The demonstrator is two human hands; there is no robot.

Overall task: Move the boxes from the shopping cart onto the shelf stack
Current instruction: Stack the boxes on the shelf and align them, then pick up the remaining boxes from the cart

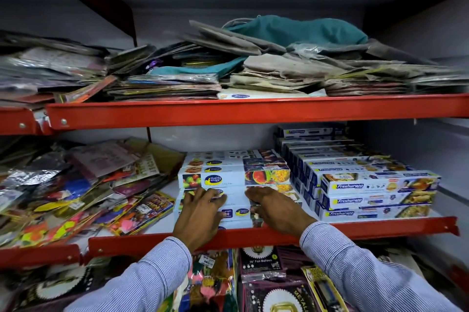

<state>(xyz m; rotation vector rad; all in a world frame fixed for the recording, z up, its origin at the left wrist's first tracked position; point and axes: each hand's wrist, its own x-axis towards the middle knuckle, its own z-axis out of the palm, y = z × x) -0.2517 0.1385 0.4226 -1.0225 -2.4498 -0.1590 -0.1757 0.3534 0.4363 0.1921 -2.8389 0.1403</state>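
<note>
My left hand [200, 212] lies flat on the front of the white boxes [234, 179] on the middle shelf [253, 235]. My fingers [203, 193] on that hand are spread out and press on a box. They do not pinch anything. My right hand [275, 207] is just beside it, also on the boxes. Those fingers are closer together and bent a little over the box edge. My thumb is tucked at the front of a box. I cannot tell if that hand grips a box or only pushes it.

The boxes say "Healthy wrapp" and have fruit pictures. They sit in a pile right under and behind my fingertips. The top box is just above my fingers.

To the right of my right fingers is a bigger pile of blue and white boxes [375, 195] that say "Freshwrapp". They touch the side of my pile.

To the left of my left fingers are lots of shiny bright packets [83, 192], all in a messy heap.

Above my fingers is another red shelf [253, 108] with grey folded bags [279, 68] and a green cloth [299, 28].

Below my hands are packets of foil balloons [264, 263]. My sleeves [142, 278] are blue with thin stripes.
</note>
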